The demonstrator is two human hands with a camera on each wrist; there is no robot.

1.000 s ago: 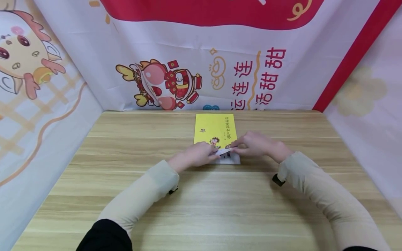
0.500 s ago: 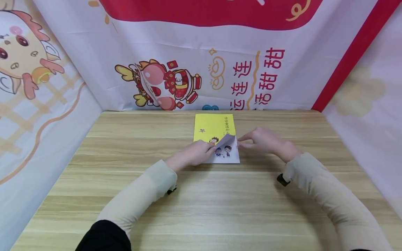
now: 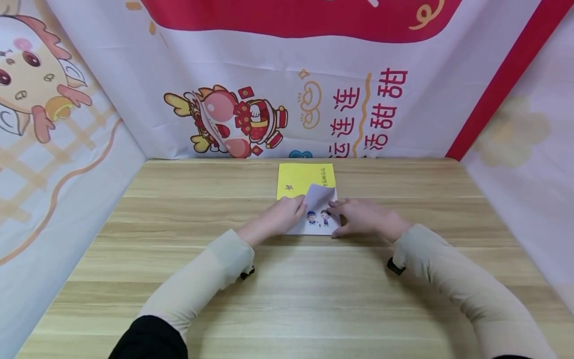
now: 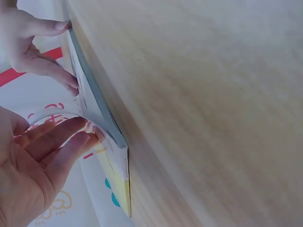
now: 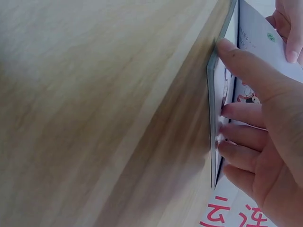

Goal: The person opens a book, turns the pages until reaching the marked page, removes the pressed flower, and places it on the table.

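Yellow book (image 3: 293, 175) lies flat on wood-grain table (image 3: 287, 299), far edge middle, near printed backdrop (image 3: 251, 55). Left hand (image 3: 281, 215) pinches the front cover (image 3: 320, 195), lifted and curled, pale inside showing; exact fingertip contact looks partly hidden. Right hand (image 3: 364, 216): fingers spread, gripping nothing, fingertips resting on the white page (image 3: 317, 229) with two cartoon figures, thumb against the book's near edge by the corner.
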